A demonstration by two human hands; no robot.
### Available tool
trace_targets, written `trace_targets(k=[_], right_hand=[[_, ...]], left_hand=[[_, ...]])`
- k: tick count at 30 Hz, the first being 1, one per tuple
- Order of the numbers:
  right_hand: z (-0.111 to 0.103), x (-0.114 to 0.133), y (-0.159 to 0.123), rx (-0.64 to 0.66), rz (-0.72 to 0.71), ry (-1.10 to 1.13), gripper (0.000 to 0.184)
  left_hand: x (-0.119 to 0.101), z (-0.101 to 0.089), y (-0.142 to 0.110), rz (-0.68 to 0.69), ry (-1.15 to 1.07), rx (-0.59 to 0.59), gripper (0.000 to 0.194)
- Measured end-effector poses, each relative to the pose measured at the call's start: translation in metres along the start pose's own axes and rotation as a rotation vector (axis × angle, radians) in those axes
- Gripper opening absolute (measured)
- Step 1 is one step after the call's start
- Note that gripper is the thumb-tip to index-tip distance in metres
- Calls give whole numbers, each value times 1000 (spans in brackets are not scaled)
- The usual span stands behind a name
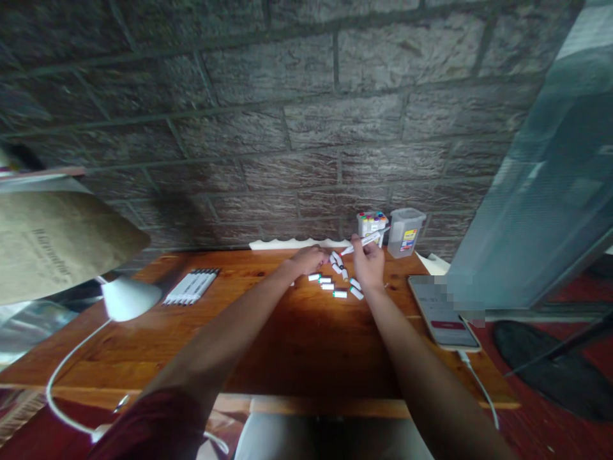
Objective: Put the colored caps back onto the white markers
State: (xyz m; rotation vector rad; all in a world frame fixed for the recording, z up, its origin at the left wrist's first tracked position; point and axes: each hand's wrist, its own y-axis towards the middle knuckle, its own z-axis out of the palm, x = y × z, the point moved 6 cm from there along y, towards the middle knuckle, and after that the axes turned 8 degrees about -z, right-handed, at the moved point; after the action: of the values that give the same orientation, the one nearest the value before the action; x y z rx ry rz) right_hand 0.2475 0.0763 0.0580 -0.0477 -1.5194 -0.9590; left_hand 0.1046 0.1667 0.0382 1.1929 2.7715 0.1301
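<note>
My right hand is closed around a white marker, held at a slant with a red end pointing down to the left. My left hand rests low over the table, its fingers curled together beside a small heap of white marker caps. Whatever is between those fingers is too small to make out. Several loose white caps, some with green ends, lie on the wood in front of both hands. Behind my right hand stands a clear container of markers with coloured ends.
A second clear plastic container stands beside the marker container. White markers lie in a row at left, near a lamp with a white cable. At right, a phone is plugged in. A brick wall borders the wooden table.
</note>
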Motion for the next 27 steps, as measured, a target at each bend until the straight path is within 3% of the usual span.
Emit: trace_targets(k=[3, 5, 7, 10, 12, 17, 22, 27], right_hand=[[-3, 1, 2, -14, 11, 17, 42], [-3, 2, 2, -17, 17, 22, 42], [-2, 4, 1, -8, 20, 30, 43], [4, 6, -3, -5, 13, 82, 43], [8, 8, -6, -1, -2, 126, 41], [19, 8, -19, 91, 36, 103, 48], [28, 15, -31, 184, 45, 94, 51], [34, 21, -40, 223, 71, 133, 49]], left_hand=[[7, 3, 0, -3, 23, 50, 19], [10, -6, -8, 10, -21, 36, 21], [12, -24, -21, 6, -184, -88, 20], [17, -49, -52, -127, -628, -381, 25], [15, -48, -74, -194, -957, -453, 30], [21, -23, -120, -346, -1690, -668, 22], [31, -19, -130, -394, -1898, -728, 17], [21, -23, -127, -352, -1991, -675, 19]])
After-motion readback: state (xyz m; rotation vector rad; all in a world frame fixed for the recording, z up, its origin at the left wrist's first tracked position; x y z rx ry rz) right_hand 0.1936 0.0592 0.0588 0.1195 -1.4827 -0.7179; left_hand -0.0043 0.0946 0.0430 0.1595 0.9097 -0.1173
